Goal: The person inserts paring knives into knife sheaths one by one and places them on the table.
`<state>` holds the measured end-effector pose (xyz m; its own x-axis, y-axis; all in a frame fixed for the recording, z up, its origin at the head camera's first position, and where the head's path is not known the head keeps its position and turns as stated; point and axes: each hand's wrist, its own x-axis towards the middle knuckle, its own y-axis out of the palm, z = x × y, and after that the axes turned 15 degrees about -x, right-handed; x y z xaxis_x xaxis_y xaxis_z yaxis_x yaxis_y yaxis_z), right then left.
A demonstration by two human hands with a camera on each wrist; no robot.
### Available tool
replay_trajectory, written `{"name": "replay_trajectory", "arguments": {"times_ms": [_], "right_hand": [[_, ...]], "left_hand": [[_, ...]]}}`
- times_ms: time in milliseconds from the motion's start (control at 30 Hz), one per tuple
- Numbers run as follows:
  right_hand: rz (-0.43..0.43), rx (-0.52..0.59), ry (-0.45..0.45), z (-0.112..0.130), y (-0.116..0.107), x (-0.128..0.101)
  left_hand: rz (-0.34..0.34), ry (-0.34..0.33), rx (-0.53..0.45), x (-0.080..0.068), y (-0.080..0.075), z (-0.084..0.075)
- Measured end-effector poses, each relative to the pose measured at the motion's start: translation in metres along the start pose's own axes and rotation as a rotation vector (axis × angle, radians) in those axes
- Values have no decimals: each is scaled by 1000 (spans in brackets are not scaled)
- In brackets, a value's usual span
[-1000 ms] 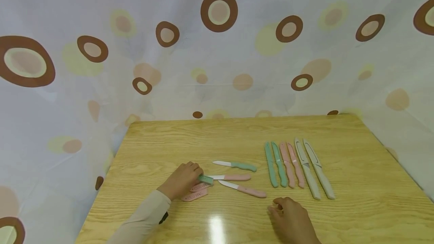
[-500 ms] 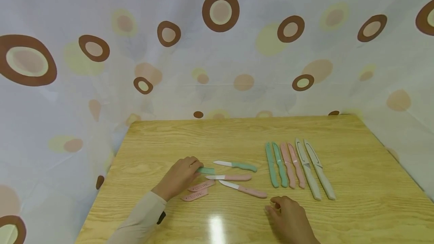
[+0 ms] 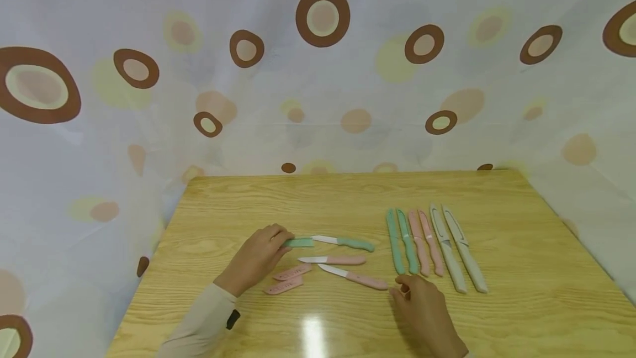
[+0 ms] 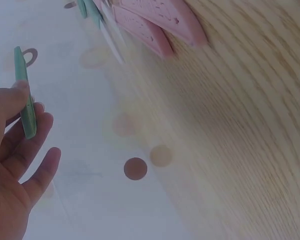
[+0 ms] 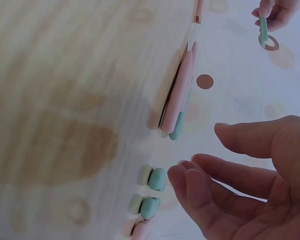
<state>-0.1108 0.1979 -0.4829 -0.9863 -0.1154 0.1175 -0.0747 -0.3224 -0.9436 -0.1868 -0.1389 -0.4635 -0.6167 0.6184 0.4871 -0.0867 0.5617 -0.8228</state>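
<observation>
Left hand (image 3: 258,256) pinching green sheath (image 3: 300,242), now carried far to green knife (image 3: 345,243) tip, ready to cap; right hand (image 3: 422,305) relaxed, holding nothing.

Staged tabletop recording booth, not a lived-in room, light wooden table (image 3: 521,303) enclosed at back and both side edges by circle-patterned curtain (image 3: 348,87)
</observation>
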Motion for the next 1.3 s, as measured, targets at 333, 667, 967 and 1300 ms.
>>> {"name": "replay_trajectory", "arguments": {"times_ms": [333,667,967,1300], "right_hand": [[-105,-61,-85,17,1,42],[92,-4,-97,37,17,88],[152,-196,-202,43,33,108],[123,-241,-230,39,46,121]], "left_hand": [[15,-9,-7,-4,-3,-5],[18,-2,-40,-1,-1,-7],[16,10,-43,-6,1,-9],[1,36,-45,-4,3,-5]]}}
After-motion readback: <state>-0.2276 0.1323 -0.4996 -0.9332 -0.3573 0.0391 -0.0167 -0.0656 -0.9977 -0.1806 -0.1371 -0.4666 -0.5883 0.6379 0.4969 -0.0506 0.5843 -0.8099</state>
